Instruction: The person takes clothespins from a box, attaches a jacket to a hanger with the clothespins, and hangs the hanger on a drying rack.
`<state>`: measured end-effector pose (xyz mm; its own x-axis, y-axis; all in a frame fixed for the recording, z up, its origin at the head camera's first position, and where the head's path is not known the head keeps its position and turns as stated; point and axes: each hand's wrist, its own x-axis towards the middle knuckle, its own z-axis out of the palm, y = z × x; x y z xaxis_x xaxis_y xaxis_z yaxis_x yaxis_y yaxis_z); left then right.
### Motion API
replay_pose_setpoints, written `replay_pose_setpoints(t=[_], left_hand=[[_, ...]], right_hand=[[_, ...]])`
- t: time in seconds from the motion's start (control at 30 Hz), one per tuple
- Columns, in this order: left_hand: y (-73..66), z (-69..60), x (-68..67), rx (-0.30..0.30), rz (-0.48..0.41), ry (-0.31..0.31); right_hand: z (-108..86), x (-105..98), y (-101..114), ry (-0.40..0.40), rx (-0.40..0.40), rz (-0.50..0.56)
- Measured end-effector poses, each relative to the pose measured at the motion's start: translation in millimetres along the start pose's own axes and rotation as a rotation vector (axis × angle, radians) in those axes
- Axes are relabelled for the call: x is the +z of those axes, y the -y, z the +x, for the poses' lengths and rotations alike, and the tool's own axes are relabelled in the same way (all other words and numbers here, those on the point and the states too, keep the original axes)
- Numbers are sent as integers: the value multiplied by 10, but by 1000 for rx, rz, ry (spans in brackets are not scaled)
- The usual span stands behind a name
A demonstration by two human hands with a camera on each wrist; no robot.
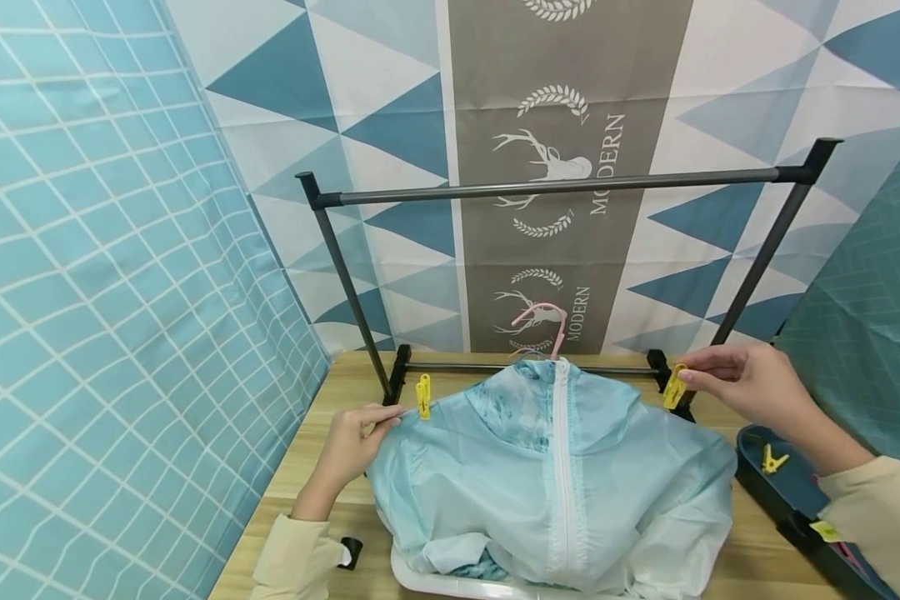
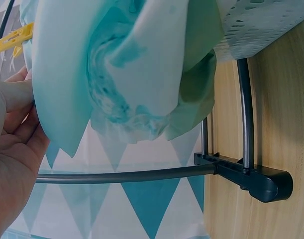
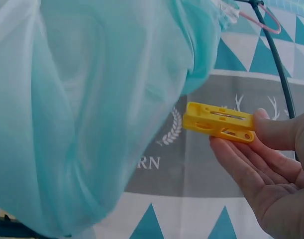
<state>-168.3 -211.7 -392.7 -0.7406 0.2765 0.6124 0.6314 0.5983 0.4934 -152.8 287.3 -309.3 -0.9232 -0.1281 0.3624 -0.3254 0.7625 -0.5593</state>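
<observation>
A light blue zip-up jacket [image 1: 495,467] hangs on a pink hanger [image 1: 562,325], its lower part over a white basket [image 1: 450,586]. My left hand [image 1: 356,446] pinches the jacket's shoulder at the left, beside a yellow clothespin [image 1: 423,397] clipped there. In the left wrist view that clothespin [image 2: 15,39] sits just above the fingers. My right hand [image 1: 753,387] holds another yellow clothespin [image 1: 675,387] between thumb and fingers, near the jacket's right shoulder. The right wrist view shows this clothespin [image 3: 219,122] apart from the cloth.
A black metal rack [image 1: 555,188] stands behind the jacket on the wooden table [image 1: 307,475]. At the right lies a dark blue tray [image 1: 753,437] with a yellow clothespin [image 1: 772,458] in it. A small black object [image 1: 350,552] lies near the left sleeve.
</observation>
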Motion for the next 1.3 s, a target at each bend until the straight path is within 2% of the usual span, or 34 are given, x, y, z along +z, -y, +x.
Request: replay_pose_setpoints(t=[0.4,0.7,0.93,1.3], left_hand=[[-1,-5,15,15,2,-20],[-8,-6,8,10,-9,-23],[8,-7,23,32,7,-34],[5,-18,25,34,0,-35]], right_hand=[[-34,161,95,-113,-48,89],[-52,253,114,-82,22,142],[-72,306,102,-87,0,159],[-111,383,61,-57,40,197]])
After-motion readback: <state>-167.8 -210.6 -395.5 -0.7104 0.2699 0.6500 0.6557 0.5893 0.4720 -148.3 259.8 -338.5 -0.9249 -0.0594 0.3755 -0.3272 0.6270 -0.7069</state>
